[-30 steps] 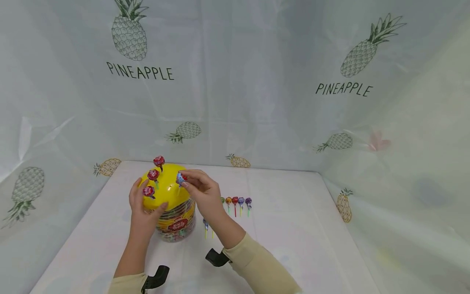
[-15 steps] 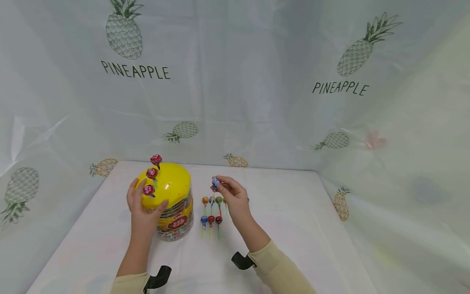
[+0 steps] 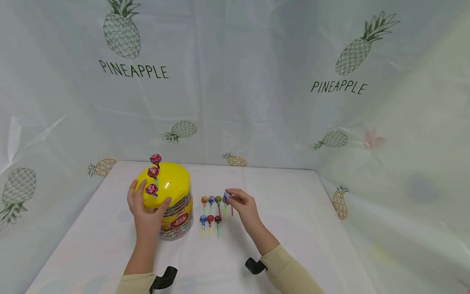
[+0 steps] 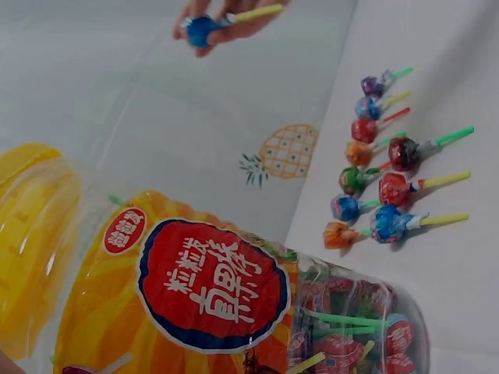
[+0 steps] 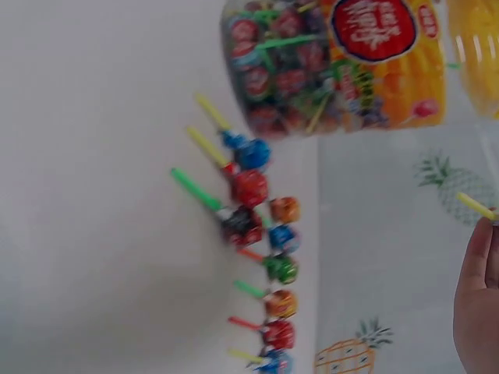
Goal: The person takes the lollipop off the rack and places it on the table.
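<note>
My left hand (image 3: 148, 212) grips the yellow domed lid (image 3: 170, 183) of a clear lollipop jar (image 3: 180, 220), fingers on its left side and thumb at the front. Three red lollipops (image 3: 151, 189) stand by their sticks along the lid's left part. To the jar's right, my right hand (image 3: 247, 209) pinches a blue-wrapped lollipop (image 4: 201, 31) by its head, its yellow stick (image 5: 474, 205) free. That hand hovers above a back row of lollipops (image 3: 218, 199) lying on the table. Part of this row is hidden behind it in the head view.
A front row of three lollipops, blue (image 3: 203, 220), red (image 3: 210, 219) and dark red (image 3: 218, 219), lies right of the jar. A white cloth covers the table (image 3: 293, 228). A pineapple-print curtain (image 3: 249, 102) hangs behind and at both sides.
My right hand has moved from over the yellow lid to the right, then lower above the back row, carrying the blue lollipop. My left hand stays on the lid.
</note>
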Demonstrator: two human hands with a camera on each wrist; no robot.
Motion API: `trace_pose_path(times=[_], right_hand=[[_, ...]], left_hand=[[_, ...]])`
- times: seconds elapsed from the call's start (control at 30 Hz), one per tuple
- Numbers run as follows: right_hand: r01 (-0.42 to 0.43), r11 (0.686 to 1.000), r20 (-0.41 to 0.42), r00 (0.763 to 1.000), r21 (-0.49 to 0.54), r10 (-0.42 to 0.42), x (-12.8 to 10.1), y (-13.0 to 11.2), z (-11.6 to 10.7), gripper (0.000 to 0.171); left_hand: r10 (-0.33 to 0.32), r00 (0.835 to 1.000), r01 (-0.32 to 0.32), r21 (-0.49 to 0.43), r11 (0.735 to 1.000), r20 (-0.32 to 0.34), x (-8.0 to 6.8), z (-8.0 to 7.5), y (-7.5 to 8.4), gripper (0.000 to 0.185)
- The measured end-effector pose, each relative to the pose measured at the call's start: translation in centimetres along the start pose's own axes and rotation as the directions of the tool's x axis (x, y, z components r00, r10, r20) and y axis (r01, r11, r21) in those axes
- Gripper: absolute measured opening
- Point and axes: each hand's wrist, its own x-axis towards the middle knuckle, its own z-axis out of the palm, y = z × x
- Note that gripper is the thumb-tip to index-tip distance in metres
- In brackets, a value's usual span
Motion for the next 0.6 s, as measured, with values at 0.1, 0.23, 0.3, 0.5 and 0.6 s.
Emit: trace_pose_path(times=[0.1,0.23,0.3,0.5,0.6], right_hand=[[-0.023,0.997,0.007,1.0,-0.077,0.023,-0.4,0.1,-0.5,0.029],[-0.068,0.991,0.022,0.997,-0.111,0.071,-0.4,1.9,-1.1,0.031],[-0.086,0.989,0.023,0.996,-0.124,0.09,-0.2,3.4,-1.5,0.032],[-0.093,0.958,0.036,0.994,-0.271,0.107,0.6,7.1,-2.3,0.031],[-0.113,0.932,0.033,0.991,-0.345,0.133,0.7,7.9,-2.5,0.03]], left_hand=[[-0.013,1.0,0.013,0.004,1.0,0.013,0.0,0.0,-0.1,0.079],[-0.038,0.998,0.036,0.028,0.999,0.049,0.5,-0.5,-0.6,0.083],[-0.039,0.997,0.036,0.036,0.999,0.064,0.8,-0.7,-0.8,0.084],[-0.041,0.995,0.034,0.08,0.996,0.095,1.7,-1.3,-1.1,0.088],[-0.031,0.994,0.022,0.08,0.997,0.104,1.9,-1.5,-1.4,0.089]])
